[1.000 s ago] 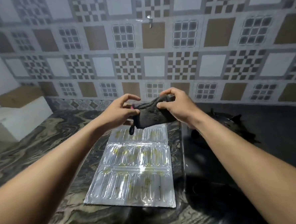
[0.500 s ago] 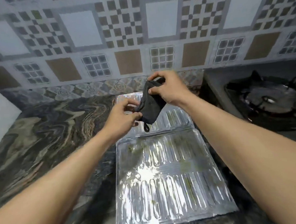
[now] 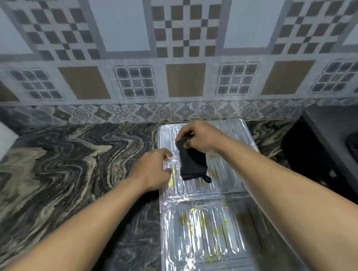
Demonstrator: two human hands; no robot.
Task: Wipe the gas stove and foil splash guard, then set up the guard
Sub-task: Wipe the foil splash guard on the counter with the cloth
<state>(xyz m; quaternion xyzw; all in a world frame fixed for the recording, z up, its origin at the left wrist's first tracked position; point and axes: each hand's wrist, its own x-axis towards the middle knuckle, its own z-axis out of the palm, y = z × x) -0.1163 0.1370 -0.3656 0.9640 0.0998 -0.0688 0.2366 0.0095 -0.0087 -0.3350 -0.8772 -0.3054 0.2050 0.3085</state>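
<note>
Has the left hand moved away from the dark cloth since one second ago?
Yes. The left hand let go of the dark cloth and now rests lower, at the foil guard's left edge.

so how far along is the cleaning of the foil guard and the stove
Early. The foil splash guard lies flat on the counter, yellowish spots visible on its panels, so wiping looks barely begun. In hand: the right hand pinches the dark cloth over the guard's far panel; the left hand is by its left edge. Left: wiping, the stove, standing the guard up.
</note>
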